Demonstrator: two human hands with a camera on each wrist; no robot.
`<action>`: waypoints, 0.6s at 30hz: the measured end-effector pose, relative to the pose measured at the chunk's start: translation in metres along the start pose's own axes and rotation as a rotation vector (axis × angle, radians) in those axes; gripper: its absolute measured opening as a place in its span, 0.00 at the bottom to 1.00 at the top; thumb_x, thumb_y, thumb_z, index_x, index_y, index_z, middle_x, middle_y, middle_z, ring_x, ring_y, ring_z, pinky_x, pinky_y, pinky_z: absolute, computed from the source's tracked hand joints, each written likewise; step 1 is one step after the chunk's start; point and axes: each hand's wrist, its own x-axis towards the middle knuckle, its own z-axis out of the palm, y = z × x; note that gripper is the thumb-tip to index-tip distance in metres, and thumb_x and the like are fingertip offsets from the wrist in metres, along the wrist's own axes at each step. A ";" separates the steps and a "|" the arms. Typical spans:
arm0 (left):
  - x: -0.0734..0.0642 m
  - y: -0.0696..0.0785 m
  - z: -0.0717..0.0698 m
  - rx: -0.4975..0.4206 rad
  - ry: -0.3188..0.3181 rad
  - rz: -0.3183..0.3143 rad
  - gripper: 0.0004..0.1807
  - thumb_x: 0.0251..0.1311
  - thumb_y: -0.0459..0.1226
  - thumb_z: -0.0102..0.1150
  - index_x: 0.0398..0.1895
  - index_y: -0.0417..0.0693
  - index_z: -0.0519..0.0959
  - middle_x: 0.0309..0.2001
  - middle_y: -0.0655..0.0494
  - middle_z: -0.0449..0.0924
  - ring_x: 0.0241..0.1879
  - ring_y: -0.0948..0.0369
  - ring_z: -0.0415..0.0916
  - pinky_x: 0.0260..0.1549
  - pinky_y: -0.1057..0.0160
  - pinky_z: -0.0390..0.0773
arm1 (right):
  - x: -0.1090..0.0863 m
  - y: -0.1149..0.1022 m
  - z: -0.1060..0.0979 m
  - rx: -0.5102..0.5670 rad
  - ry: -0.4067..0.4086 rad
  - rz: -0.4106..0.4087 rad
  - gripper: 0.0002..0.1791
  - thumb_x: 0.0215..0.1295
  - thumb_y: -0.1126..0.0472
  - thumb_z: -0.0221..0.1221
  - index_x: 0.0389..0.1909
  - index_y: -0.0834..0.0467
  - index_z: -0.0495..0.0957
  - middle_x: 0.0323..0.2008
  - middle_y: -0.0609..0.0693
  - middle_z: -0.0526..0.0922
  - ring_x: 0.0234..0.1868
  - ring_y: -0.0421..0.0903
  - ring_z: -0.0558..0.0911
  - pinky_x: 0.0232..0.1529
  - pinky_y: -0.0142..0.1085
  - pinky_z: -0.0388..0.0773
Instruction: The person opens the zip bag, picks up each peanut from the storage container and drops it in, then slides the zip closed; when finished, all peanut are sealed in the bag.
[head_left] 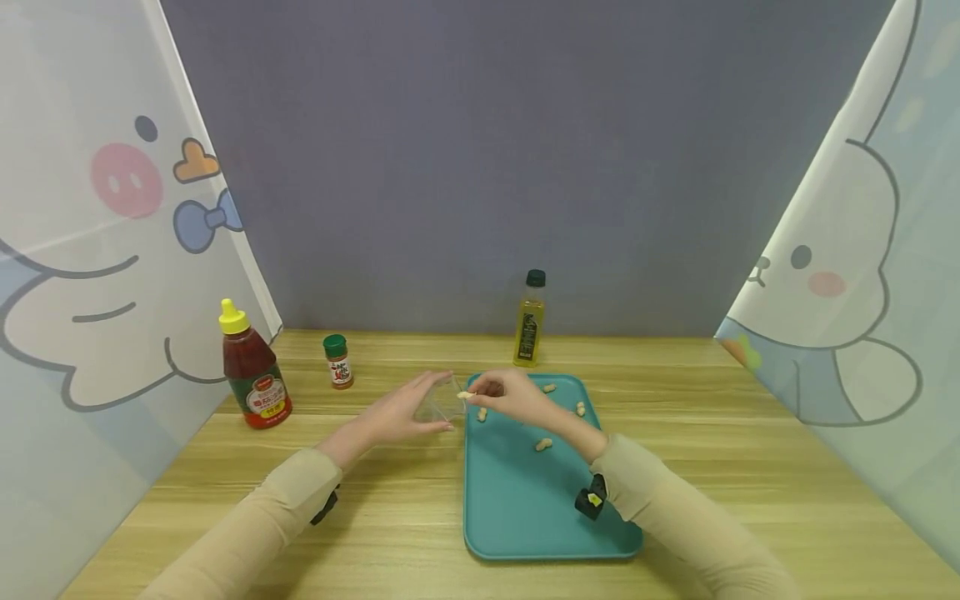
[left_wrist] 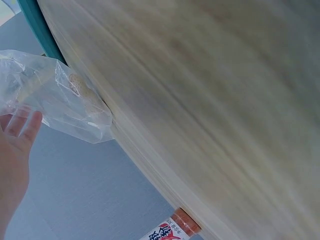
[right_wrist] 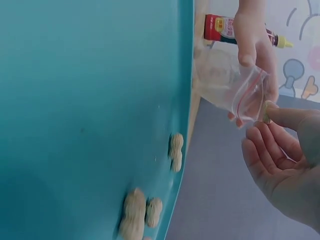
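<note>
My left hand (head_left: pixel 397 412) holds a clear zip bag (right_wrist: pixel 217 77) just left of the tray, thumb on one side and fingers on the other. The bag's mouth, with its red zip strip, faces the right hand. Through the plastic in the left wrist view shows a peanut (left_wrist: pixel 82 87) low in the bag. Between thumb and fingertips my right hand (head_left: pixel 517 398) pinches another peanut (head_left: pixel 466 395), right at the bag's mouth. Several more peanuts (head_left: pixel 543 445) lie scattered over the far half of the teal tray (head_left: pixel 525 517).
At the left of the wooden table stand a red sauce bottle (head_left: pixel 258 379) with a yellow cap and a small green-capped spice jar (head_left: pixel 340 363). An oil bottle (head_left: pixel 530 321) stands behind the tray. A grey partition (head_left: pixel 480 167) closes off the back.
</note>
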 end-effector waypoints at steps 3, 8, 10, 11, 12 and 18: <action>0.000 0.000 0.000 -0.008 0.000 0.005 0.43 0.55 0.54 0.63 0.71 0.53 0.55 0.68 0.51 0.62 0.65 0.50 0.64 0.58 0.46 0.71 | 0.004 -0.004 0.004 -0.028 -0.009 0.010 0.11 0.62 0.58 0.60 0.41 0.59 0.81 0.32 0.52 0.83 0.30 0.48 0.81 0.29 0.28 0.78; 0.001 -0.003 0.001 -0.002 0.005 0.028 0.44 0.54 0.58 0.60 0.71 0.50 0.56 0.67 0.51 0.63 0.63 0.51 0.65 0.57 0.47 0.72 | 0.008 -0.005 0.009 -0.048 -0.020 0.030 0.10 0.61 0.60 0.61 0.41 0.59 0.81 0.31 0.50 0.82 0.28 0.38 0.78 0.29 0.27 0.78; 0.001 -0.004 0.001 0.004 0.008 0.038 0.45 0.54 0.59 0.59 0.70 0.49 0.57 0.66 0.51 0.64 0.63 0.51 0.66 0.57 0.48 0.73 | 0.009 -0.004 0.011 -0.053 -0.021 0.027 0.09 0.61 0.61 0.61 0.41 0.59 0.81 0.31 0.50 0.82 0.28 0.37 0.78 0.30 0.27 0.78; 0.001 -0.004 0.001 0.006 0.009 0.042 0.45 0.54 0.60 0.58 0.70 0.49 0.57 0.66 0.51 0.64 0.63 0.52 0.66 0.56 0.48 0.73 | 0.009 -0.003 0.011 -0.055 -0.021 0.025 0.09 0.61 0.61 0.61 0.41 0.59 0.81 0.31 0.50 0.82 0.28 0.37 0.78 0.30 0.27 0.78; 0.002 -0.004 0.001 0.007 0.009 0.044 0.45 0.54 0.60 0.58 0.70 0.49 0.57 0.66 0.51 0.64 0.62 0.52 0.66 0.56 0.49 0.73 | 0.009 -0.002 0.012 -0.059 -0.021 0.024 0.09 0.61 0.62 0.61 0.41 0.60 0.81 0.32 0.50 0.83 0.29 0.37 0.78 0.30 0.27 0.78; 0.001 -0.004 0.002 0.007 0.011 0.044 0.44 0.55 0.57 0.60 0.71 0.51 0.56 0.66 0.51 0.63 0.63 0.51 0.65 0.57 0.48 0.73 | 0.008 -0.001 0.013 -0.066 -0.037 0.016 0.12 0.63 0.63 0.59 0.44 0.64 0.81 0.36 0.52 0.84 0.32 0.40 0.80 0.31 0.26 0.78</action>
